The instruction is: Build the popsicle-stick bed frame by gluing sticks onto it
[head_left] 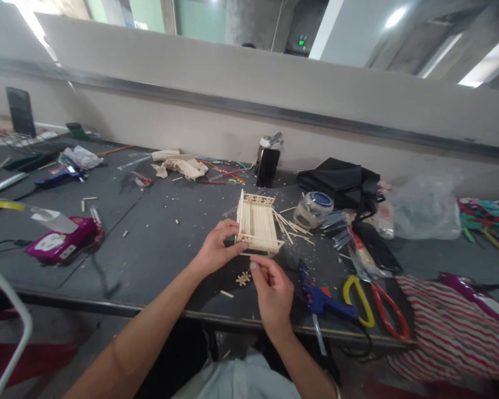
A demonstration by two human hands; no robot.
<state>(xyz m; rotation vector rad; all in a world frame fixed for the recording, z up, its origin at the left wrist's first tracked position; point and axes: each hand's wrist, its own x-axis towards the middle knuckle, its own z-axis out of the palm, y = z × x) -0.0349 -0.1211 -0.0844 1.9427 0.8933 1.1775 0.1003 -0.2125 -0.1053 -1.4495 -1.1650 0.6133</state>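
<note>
A small model made of pale wooden sticks (258, 221), with a slatted deck and low railings, stands on the dark table in front of me. My left hand (218, 246) grips its near left corner between thumb and fingers. Just below its near railing is my right hand (272, 288), thumb and forefinger pinched together. Whatever is in that pinch is too small to make out. Left of the right hand lies a small wooden flower-shaped piece (243, 278), with a short loose stick (227, 293) below it.
A blue glue gun (324, 302) and yellow-and-red-handled scissors (388, 310) lie at the right by the table edge. Loose sticks (293, 227) and a clear jar (314, 209) are right of the model. A phone (268, 167) leans behind it. A purple power strip (62, 241) sits left.
</note>
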